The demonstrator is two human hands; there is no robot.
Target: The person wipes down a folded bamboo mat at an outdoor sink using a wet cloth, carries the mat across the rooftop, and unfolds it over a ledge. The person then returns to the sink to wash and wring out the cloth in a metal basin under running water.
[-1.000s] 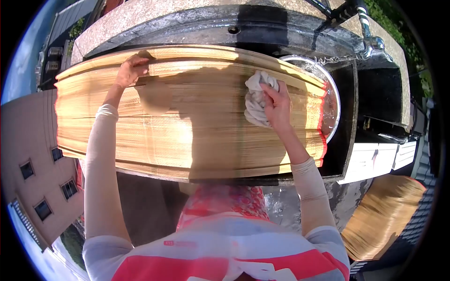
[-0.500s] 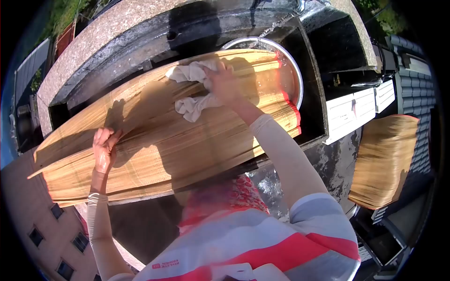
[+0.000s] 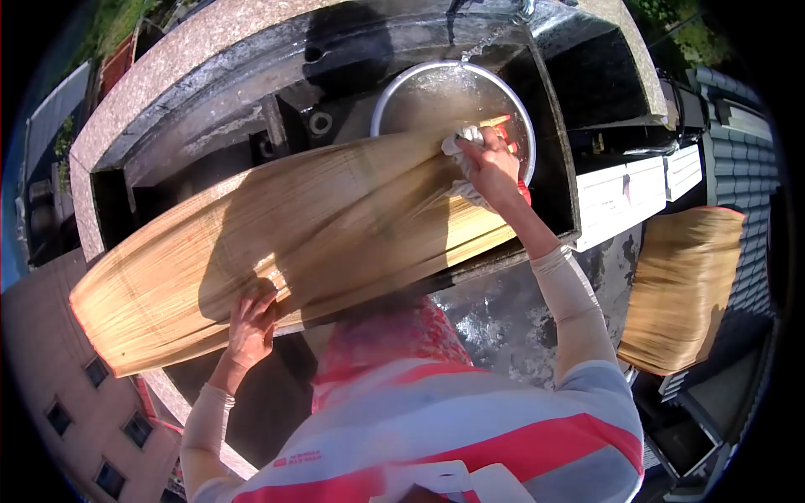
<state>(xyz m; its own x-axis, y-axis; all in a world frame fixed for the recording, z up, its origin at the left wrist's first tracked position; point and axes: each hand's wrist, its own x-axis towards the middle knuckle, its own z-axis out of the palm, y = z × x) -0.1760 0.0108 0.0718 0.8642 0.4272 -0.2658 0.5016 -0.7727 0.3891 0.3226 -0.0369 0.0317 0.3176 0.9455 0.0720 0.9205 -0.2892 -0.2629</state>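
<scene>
A long straw mat (image 3: 159, 293) with red-trimmed ends lies across the stone sink, its right end narrowing into folds over a round metal basin (image 3: 376, 113). My right hand (image 3: 493, 168) is closed on a white cloth (image 3: 463, 144) and presses it to the mat near that red end. Part of the cloth hides under the fingers. At the mat's near edge, my left hand (image 3: 250, 325) has its fingers bent over the straw, gripping it. Creases run from there toward the right hand.
Water (image 3: 480, 50) runs into the basin from above. The sink's stone rim (image 3: 168, 80) curves round the far side. Another straw mat (image 3: 683, 289) hangs at the right, beside grey roof tiles (image 3: 755, 184) and a white panel (image 3: 625, 197).
My right hand moved right with the cloth, to the mat's red end. My left hand shifted right and nearer. The mat slid nearer and bunched up, uncovering more of the basin.
</scene>
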